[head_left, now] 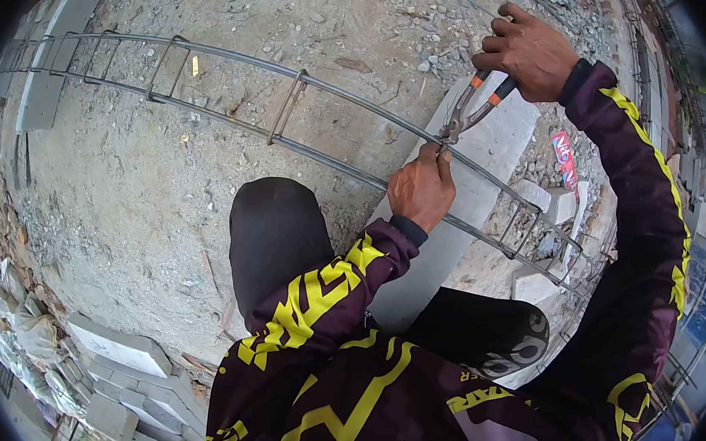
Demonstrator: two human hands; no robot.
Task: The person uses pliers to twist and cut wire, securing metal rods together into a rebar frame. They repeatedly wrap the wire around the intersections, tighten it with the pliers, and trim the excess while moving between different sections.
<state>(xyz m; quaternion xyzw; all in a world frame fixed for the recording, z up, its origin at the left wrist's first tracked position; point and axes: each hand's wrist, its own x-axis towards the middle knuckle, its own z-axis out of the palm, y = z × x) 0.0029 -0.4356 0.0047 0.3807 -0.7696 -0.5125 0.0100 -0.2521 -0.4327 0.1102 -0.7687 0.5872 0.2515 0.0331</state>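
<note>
A long rebar cage of steel bars and square stirrups crosses in front of me from the far left to the right. My left hand is closed on the cage, its fingertips at the upper bar; what lies under the palm is hidden. Black-and-orange handled pincers are gripped in my right hand, raised above the bars. The jaws of the pincers meet the upper bar right by my left fingertips. Any tie wire at that joint is too small to make out.
A pale concrete slab lies under the cage, and another slab supports it at left. Broken blocks and a red wrapper lie at right. Stacked grey slabs stand at lower left. Gravelly ground surrounds my knees.
</note>
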